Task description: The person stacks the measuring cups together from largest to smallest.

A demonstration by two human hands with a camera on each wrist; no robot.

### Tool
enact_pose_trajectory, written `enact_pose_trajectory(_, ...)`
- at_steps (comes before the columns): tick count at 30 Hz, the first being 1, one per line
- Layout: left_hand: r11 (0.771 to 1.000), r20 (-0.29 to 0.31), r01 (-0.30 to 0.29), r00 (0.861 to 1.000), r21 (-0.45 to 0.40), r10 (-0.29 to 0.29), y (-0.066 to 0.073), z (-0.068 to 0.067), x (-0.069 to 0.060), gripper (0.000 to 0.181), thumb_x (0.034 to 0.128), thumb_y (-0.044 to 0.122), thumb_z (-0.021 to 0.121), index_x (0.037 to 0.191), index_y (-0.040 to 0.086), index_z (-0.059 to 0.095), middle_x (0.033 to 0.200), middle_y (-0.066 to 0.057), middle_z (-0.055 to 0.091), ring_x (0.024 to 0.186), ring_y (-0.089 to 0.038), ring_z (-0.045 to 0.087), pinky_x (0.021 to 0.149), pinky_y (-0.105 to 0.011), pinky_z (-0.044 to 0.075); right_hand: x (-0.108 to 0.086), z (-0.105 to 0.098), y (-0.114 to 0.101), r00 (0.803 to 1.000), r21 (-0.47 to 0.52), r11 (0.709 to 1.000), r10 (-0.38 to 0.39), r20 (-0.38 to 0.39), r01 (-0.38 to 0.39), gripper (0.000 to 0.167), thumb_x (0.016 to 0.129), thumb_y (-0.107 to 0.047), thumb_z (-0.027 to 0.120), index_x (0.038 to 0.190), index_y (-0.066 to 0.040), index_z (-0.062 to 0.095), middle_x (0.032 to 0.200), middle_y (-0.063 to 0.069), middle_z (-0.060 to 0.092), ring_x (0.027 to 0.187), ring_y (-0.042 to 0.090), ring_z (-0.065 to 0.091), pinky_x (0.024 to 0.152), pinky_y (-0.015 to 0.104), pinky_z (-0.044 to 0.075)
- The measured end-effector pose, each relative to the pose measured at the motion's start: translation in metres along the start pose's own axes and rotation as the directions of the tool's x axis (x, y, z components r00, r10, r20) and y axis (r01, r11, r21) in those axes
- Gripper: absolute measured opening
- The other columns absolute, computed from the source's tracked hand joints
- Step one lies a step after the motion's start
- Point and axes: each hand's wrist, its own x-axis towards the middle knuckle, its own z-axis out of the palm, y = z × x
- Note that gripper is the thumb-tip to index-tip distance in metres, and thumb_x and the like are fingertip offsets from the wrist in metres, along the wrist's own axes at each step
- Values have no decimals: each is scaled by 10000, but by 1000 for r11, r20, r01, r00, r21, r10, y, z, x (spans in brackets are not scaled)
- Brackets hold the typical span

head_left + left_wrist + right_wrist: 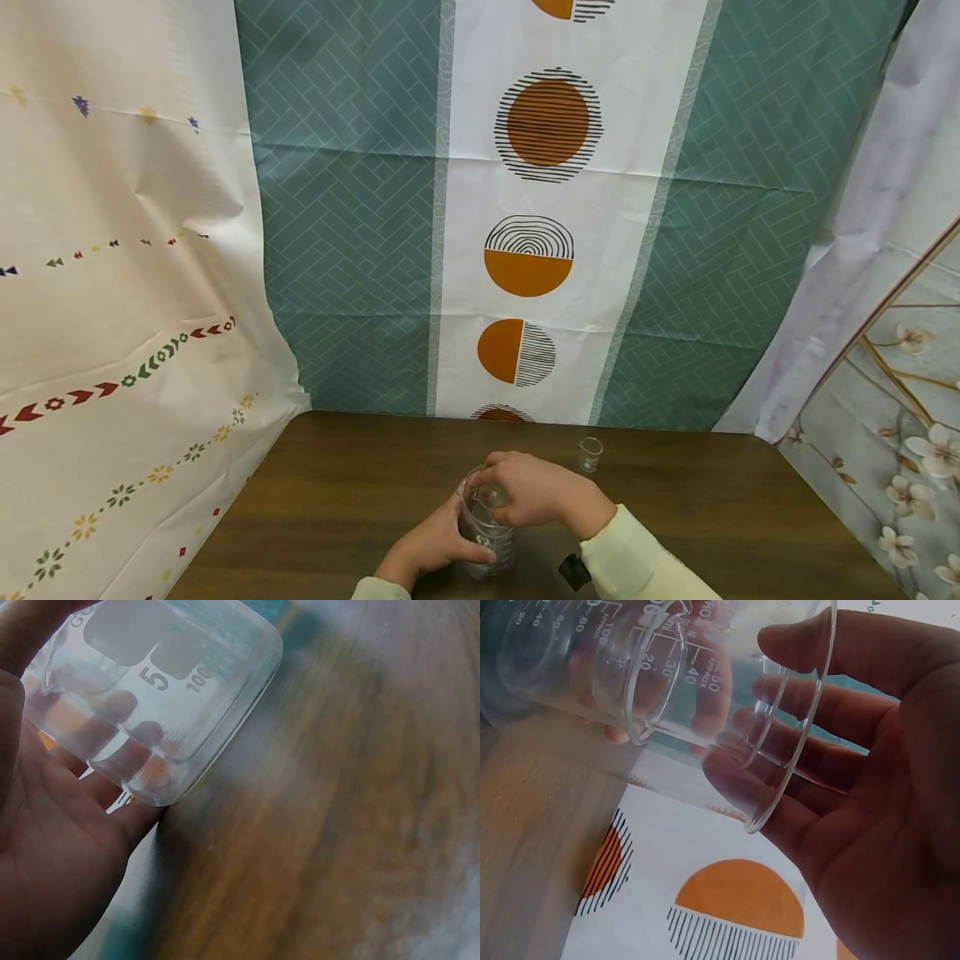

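A large clear glass beaker with white markings stands upright near the table's front. My left hand grips its side, thumb on the near face; in the left wrist view, fingers show through the beaker's glass. My right hand reaches over the mouth from the right, its fingers inside the rim. In the right wrist view a smaller beaker, marked up to 50, sits nested within the large one. The right hand's thumb and fingers pinch it near its rim.
Another small glass beaker stands toward the back right of the dark wooden table. Patterned cloths hang behind and at both sides. A small black device is at the right wrist.
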Motion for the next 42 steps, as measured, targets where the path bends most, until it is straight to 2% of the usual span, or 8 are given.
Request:
enact_pose_trajectory(11, 1000, 2, -8, 1000, -1, 8, -3, 0, 1, 1115, 753, 289, 825, 1559, 192, 62, 1480, -55, 384, 1278, -215, 449, 1010, -230, 375, 2, 0, 2, 1000, -4, 1000, 0, 19, 0, 408, 816, -207, 716, 1221, -224, 667, 1118, -71, 621, 959, 58, 584, 838, 218, 501)
enact_pose_trajectory(18, 1000, 6, 5, 1000, -25, -4, 0, 0, 1, 1122, 750, 266, 829, 1559, 212, 53, 1463, -64, 402, 1260, -221, 462, 1009, -292, 389, 5, 0, 2, 1000, -2, 1000, -9, 30, 9, 385, 800, -187, 723, 1179, -244, 683, 1094, -71, 625, 933, 47, 577, 818, 205, 492)
enact_pose_trajectory(29, 999, 16, -30, 999, -40, 31, -2, 0, 1, 1090, 750, 245, 829, 1553, 198, 94, 1476, -52, 407, 1265, -154, 467, 1004, -175, 359, 7, 1, 2, 998, 11, 1000, -2, 58, 2, 378, 814, -191, 726, 1181, -265, 682, 1106, -106, 621, 972, 39, 569, 838, 212, 492)
enact_pose_trajectory(36, 1000, 4, 0, 1000, -1, 0, 0, 0, 1, 1116, 748, 280, 829, 1557, 173, 68, 1481, -63, 388, 1265, -192, 468, 1001, -215, 383, 9, 2, 1, 998, 0, 1000, -1, 60, 1, 383, 809, -198, 736, 1184, -259, 682, 1115, -111, 623, 981, 24, 568, 854, 213, 495)
enact_pose_trajectory(42, 999, 29, 20, 999, -31, -19, 0, -1, 1, 1107, 770, 279, 817, 1560, 156, 52, 1516, -106, 334, 1234, -208, 497, 959, -252, 432, 9, 3, 0, 997, 22, 1000, 9, 80, -10, 381, 804, -165, 732, 1174, -247, 688, 1114, -114, 633, 982, 27, 577, 839, 203, 495)
